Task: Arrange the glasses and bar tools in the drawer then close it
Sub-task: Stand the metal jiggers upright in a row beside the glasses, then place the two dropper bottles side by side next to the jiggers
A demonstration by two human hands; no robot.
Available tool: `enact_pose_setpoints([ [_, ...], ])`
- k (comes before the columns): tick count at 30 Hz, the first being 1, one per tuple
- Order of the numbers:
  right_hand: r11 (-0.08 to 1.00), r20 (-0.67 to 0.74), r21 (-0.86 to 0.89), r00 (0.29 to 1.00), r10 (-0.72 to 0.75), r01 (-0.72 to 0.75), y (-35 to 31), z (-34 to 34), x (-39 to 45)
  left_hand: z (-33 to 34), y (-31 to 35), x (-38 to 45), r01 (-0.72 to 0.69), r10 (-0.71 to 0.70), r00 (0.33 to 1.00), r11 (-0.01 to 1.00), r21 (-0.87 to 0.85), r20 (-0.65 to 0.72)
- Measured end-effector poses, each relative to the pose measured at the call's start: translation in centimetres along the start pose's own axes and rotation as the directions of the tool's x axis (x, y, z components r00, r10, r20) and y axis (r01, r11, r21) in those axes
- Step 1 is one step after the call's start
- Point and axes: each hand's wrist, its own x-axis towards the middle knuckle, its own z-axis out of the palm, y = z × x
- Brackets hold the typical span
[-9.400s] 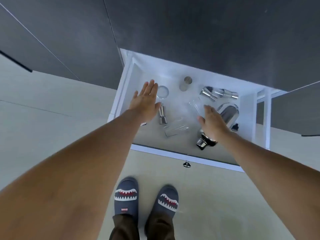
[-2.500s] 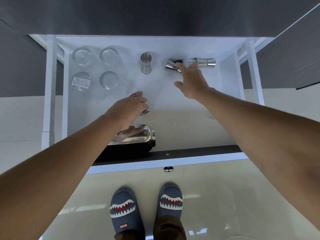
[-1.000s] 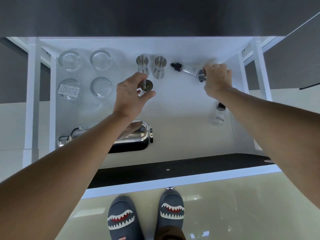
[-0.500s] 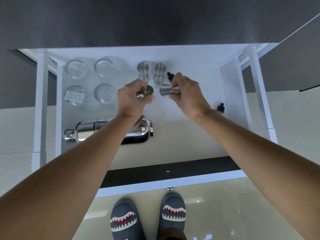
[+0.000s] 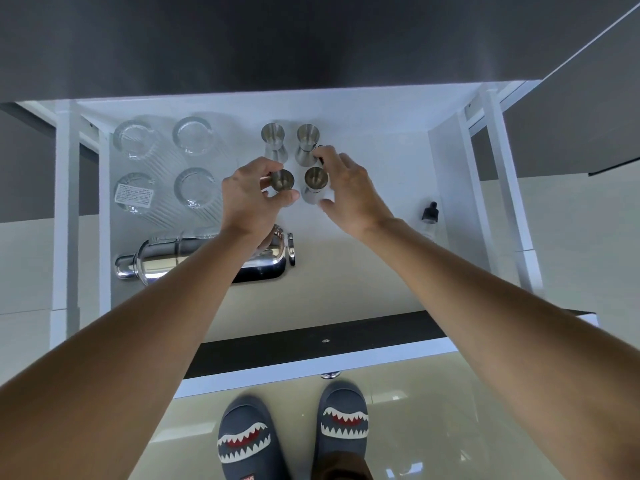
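The white drawer (image 5: 381,289) is pulled open below me. Several clear glasses (image 5: 194,187) stand upright in a square at its back left. Two steel jiggers (image 5: 273,142) stand side by side at the back middle. My left hand (image 5: 251,202) grips a third jigger (image 5: 282,180) in front of them. My right hand (image 5: 349,188) holds a fourth jigger (image 5: 316,183) upright beside it. A steel cocktail shaker (image 5: 194,259) lies on its side under my left forearm. A small dropper bottle (image 5: 429,216) lies near the right wall.
The drawer's dark front panel (image 5: 311,341) and its knob (image 5: 330,375) are nearest me. White side rails (image 5: 509,188) flank the drawer. Dark cabinet fronts (image 5: 277,39) rise behind it. My slippered feet (image 5: 294,438) stand on the glossy floor.
My right hand turned the fourth jigger upright and brought it beside the one in my left hand. The view shifted slightly.
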Motion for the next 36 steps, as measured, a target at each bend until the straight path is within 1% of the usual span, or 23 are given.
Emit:
enact_pose_setpoints([
  [2,0.991,-0.111,-0.089,0.99,0.087,-0.097,1.4,-1.0,-1.3,-0.1,0.5,-0.4,-0.041,0.043,0.997,0.998,0.045,-0.061],
  [3,0.97,-0.191,-0.156,0.969,0.158,-0.189,2.5,-1.7,-2.0,-0.1,0.9,-0.7,-0.111,0.122,0.986,0.989,0.095,-0.117],
  [4,0.93,-0.256,-0.209,0.935,0.245,-0.301,3.6,-2.3,-2.7,0.0,1.4,-1.1,-0.21,0.233,0.959,0.967,0.147,-0.159],
  [5,0.874,-0.29,-0.247,0.892,0.346,-0.419,4.7,-3.0,-3.5,0.4,2.1,-1.7,-0.313,0.343,0.924,0.932,0.183,-0.169],
  [6,0.807,-0.285,-0.273,0.845,0.452,-0.523,5.7,-3.5,-4.2,1.1,2.7,-2.4,-0.398,0.428,0.893,0.895,0.203,-0.135],
  [8,0.708,-0.197,-0.283,0.762,0.617,-0.647,7.3,-4.1,-5.5,3.1,4.0,-3.5,-0.534,0.544,0.838,0.808,0.25,0.032],
  [9,0.688,-0.139,-0.268,0.733,0.665,-0.675,7.9,-4.3,-5.9,4.5,4.6,-3.8,-0.566,0.554,0.822,0.776,0.277,0.129],
  [10,0.68,-0.087,-0.244,0.713,0.695,-0.692,8.4,-4.4,-6.1,5.9,5.2,-4.0,-0.56,0.519,0.828,0.769,0.307,0.211],
  [11,0.677,-0.049,-0.216,0.7,0.713,-0.704,8.8,-4.4,-6.2,7.4,5.6,-3.8,-0.513,0.443,0.857,0.785,0.348,0.263],
  [12,0.677,-0.029,-0.188,0.693,0.721,-0.712,9.1,-4.4,-6.2,8.7,6.0,-3.5,-0.43,0.334,0.898,0.809,0.401,0.288],
  [13,0.68,-0.021,-0.159,0.691,0.722,-0.715,9.3,-4.4,-6.1,9.8,6.4,-3.1,-0.327,0.201,0.932,0.822,0.465,0.3],
  [15,0.698,-0.027,-0.071,0.701,0.713,-0.713,9.6,-4.4,-5.8,11.5,6.9,-2.0,-0.144,-0.039,0.955,0.803,0.579,0.293],
  [16,0.714,-0.035,-0.01,0.713,0.7,-0.7,9.8,-4.4,-5.5,12.0,7.1,-1.4,-0.081,-0.116,0.955,0.784,0.616,0.273],
  [18,0.758,-0.06,0.106,0.757,0.65,-0.643,10.0,-4.7,-4.9,12.8,7.1,-0.2,0.02,-0.2,0.959,0.755,0.655,0.201],
  [20,0.812,-0.095,0.194,0.813,0.575,-0.551,10.2,-5.0,-4.1,13.2,7.1,0.8,0.081,-0.199,0.974,0.741,0.666,0.103],
  [22,0.849,-0.152,0.276,0.852,0.501,-0.45,10.2,-5.3,-3.5,13.4,7.0,1.4,0.08,-0.148,0.988,0.738,0.67,0.045],
  [24,0.878,-0.2,0.311,0.878,0.434,-0.363,10.2,-5.4,-2.9,13.6,6.9,1.8,0.05,-0.1,0.994,0.756,0.653,0.04],
  [28,0.938,-0.238,0.262,0.926,0.292,-0.228,10.2,-5.0,-2.3,13.6,6.9,2.0,0.008,-0.051,0.997,0.83,0.557,0.061],
  [32,0.952,-0.243,0.262,0.943,0.226,-0.161,10.1,-4.4,-1.7,13.3,6.9,1.9,0.014,-0.053,0.995,0.919,0.394,0.089],
  [34,0.954,-0.24,0.257,0.946,0.219,-0.156,9.8,-4.0,-1.2,13.1,6.6,2.0,-0.021,0.002,0.998,0.948,0.319,0.059],
  [36,0.956,-0.235,0.253,0.949,0.209,-0.148,9.4,-3.6,-0.5,12.8,6.2,2.1,-0.049,0.05,0.999,0.957,0.286,0.004],
])
